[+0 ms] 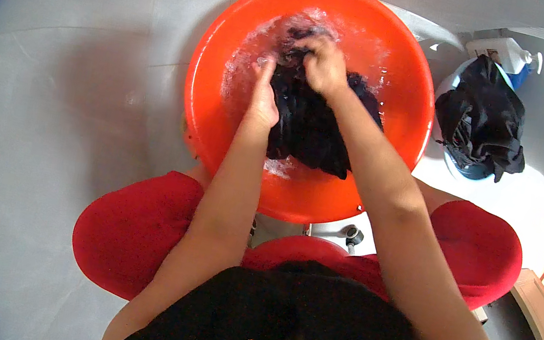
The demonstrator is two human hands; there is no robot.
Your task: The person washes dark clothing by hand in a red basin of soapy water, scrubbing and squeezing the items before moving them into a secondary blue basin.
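A round orange plastic basin holds soapy water and a wet black garment. My left hand is at the garment's left edge, with its thumb and fingers up near the foam; its fingertips are partly hidden by cloth and suds. My right hand, blurred, has curled fingers on a bunched part of the black cloth, to the right of my left hand. Part of the garment lies spread below both hands, in the water.
At right, another black cloth hangs over a light blue container. Beside it lies a white pump bottle. A shower head is below the basin, between my red-clad knees. A grey wall stands behind the basin.
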